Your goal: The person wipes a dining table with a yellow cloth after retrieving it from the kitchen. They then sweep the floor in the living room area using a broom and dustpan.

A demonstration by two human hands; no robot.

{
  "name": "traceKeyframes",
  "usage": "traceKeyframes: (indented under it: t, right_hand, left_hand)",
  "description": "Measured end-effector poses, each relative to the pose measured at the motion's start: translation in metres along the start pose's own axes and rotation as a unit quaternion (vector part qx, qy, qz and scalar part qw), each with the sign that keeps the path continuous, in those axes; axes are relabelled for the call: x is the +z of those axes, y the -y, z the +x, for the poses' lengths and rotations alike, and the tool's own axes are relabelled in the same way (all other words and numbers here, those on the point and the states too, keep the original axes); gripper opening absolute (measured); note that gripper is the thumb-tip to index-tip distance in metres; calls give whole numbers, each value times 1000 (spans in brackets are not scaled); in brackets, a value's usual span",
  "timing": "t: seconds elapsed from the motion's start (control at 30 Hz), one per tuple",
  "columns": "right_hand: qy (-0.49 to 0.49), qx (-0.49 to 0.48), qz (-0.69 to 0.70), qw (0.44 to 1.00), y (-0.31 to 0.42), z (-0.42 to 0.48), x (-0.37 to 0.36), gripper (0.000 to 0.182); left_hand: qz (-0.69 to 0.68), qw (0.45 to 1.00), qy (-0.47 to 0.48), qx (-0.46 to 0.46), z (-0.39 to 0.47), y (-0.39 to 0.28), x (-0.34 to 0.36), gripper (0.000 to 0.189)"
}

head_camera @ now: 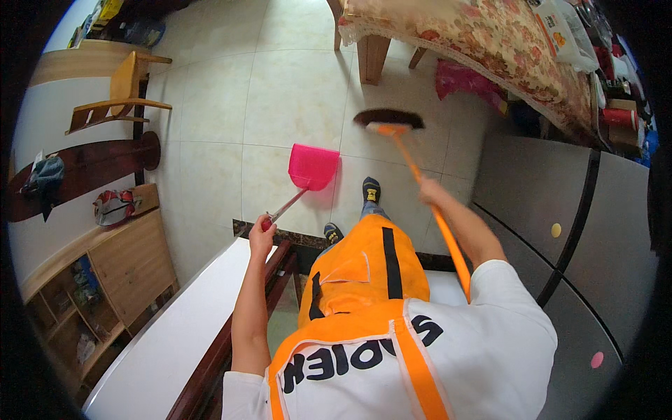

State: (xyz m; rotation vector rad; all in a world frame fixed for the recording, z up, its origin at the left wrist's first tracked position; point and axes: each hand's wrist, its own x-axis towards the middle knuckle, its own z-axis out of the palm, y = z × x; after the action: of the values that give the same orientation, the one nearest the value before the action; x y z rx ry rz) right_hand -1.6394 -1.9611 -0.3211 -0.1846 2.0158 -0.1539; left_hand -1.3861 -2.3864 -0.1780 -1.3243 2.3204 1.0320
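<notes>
My left hand (261, 236) grips the handle of a pink long-handled dustpan (314, 165), whose pan is over the tiled floor (294, 100) ahead and left of my feet. In my right hand (431, 192) is the orange handle of a broom (391, 127). Its dark bristles are blurred and lie ahead and to the right, apart from the dustpan. The upper end of the broom handle runs back beside my right arm. Any dirt on the tiles is too small to make out.
A table with a floral cloth (472, 37) stands at the upper right, a pink plastic bag (467, 84) beneath it. On the right is a grey refrigerator (530, 194). A wooden chair (123, 94) and a wooden cabinet (134, 268) line the left. A dark stone threshold (252, 229) crosses near my feet.
</notes>
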Motion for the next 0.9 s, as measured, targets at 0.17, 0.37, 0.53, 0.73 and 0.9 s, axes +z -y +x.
traceKeyframes:
  t: [0.17,0.37,0.53,0.73,0.9]
  right_hand:
    - [77,-116,76,987,58,-64,28,59]
    - [129,-106,371,914,65,-140,2,59]
    - [49,-9,315,948,7,-184,17,71]
    - [-56,115,170,977,0,-222,68,74]
    - [2,116,129,985,58,-154,122,49]
  left_hand:
    - [33,999,-7,9,7,13,-14,29]
    - [102,994,-2,39,22,44,-48,35]
    - [134,990,3,45,32,72,-74,33]
    - [143,989,28,40,53,124,-108,31]
    - [164,983,28,84,71,170,-138,32]
